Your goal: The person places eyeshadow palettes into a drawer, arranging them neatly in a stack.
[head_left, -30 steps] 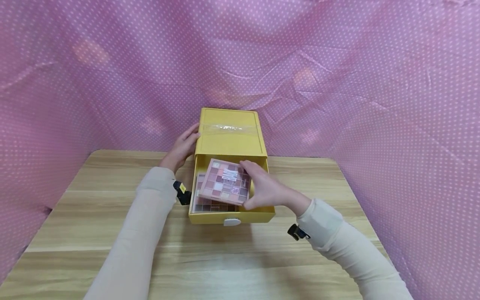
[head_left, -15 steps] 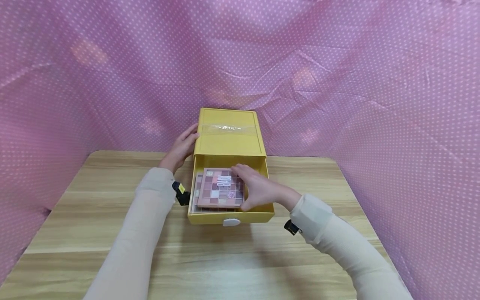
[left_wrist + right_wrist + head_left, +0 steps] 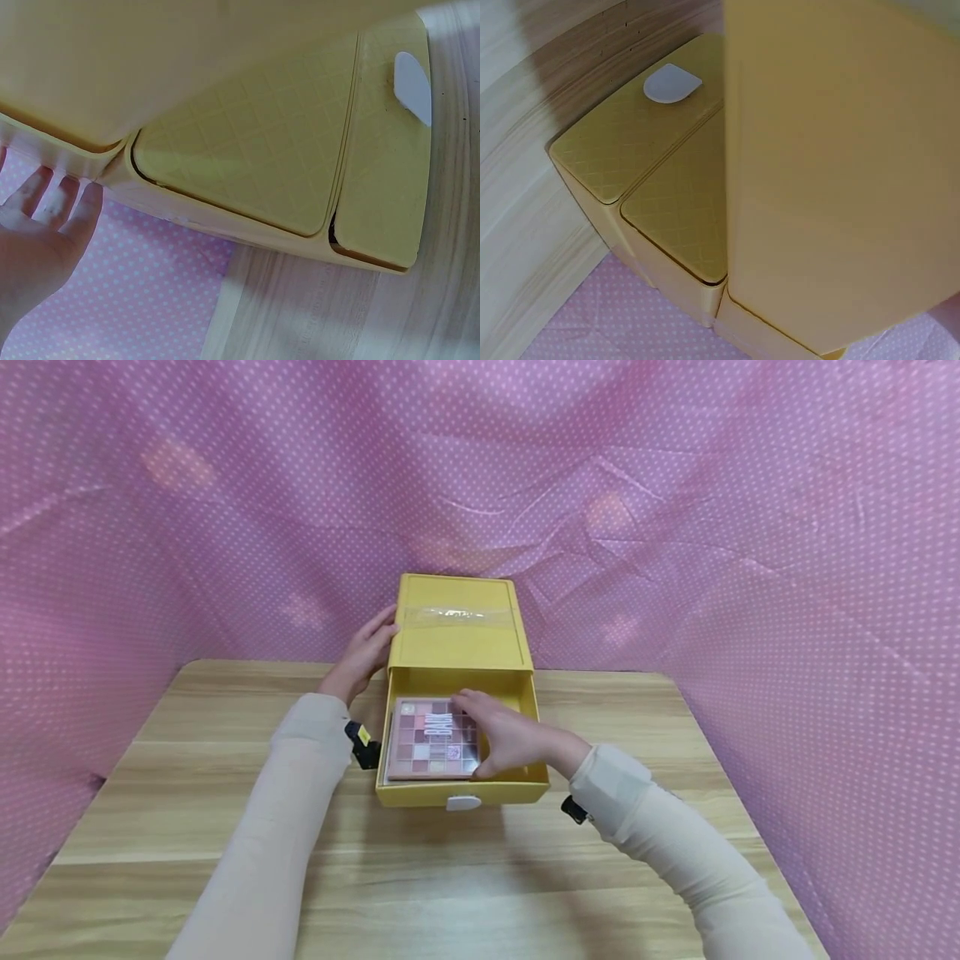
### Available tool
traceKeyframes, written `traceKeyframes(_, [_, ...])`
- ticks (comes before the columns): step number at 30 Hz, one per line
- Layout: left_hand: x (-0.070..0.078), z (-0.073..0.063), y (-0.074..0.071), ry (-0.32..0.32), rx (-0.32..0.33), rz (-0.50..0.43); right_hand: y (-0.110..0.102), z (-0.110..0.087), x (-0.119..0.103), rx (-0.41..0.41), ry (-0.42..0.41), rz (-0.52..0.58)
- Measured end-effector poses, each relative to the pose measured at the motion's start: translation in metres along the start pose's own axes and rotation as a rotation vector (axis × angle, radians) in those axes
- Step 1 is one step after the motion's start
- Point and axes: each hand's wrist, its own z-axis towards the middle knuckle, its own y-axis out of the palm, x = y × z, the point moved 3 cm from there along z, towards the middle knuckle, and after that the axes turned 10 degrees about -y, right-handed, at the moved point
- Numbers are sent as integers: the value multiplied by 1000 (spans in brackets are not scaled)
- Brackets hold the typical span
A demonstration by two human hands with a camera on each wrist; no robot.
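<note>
A yellow drawer unit has its top drawer pulled out. Inside, against the left wall, lies a pink eyeshadow palette with a grid of coloured pans. My right hand grips its right side, thumb at the front corner and fingers at the back one. Beneath it a second palette is nearly hidden, only a thin edge showing. My left hand rests on the unit's left side, fingers extended; the left wrist view shows the same left hand with its fingertips against the yellow side wall.
Lower drawers of the unit stay closed, one bearing a white tab handle. The unit stands on a wood-grain table, close to a pink dotted cloth behind. Clear tape crosses its top.
My right hand has lowered the tilted palette and shifted it left until it lies squarely over the other palette in the drawer. The left hand has stayed on the unit's side.
</note>
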Motion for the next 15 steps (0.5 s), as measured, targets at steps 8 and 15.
traceKeyframes(8, [0, -3, 2, -7, 6, -1, 1, -1, -4, -24, -22, -2])
traceKeyframes(15, [-1, -6, 3, -6, 15, -5, 0, -4, -6, -31, -61, -2])
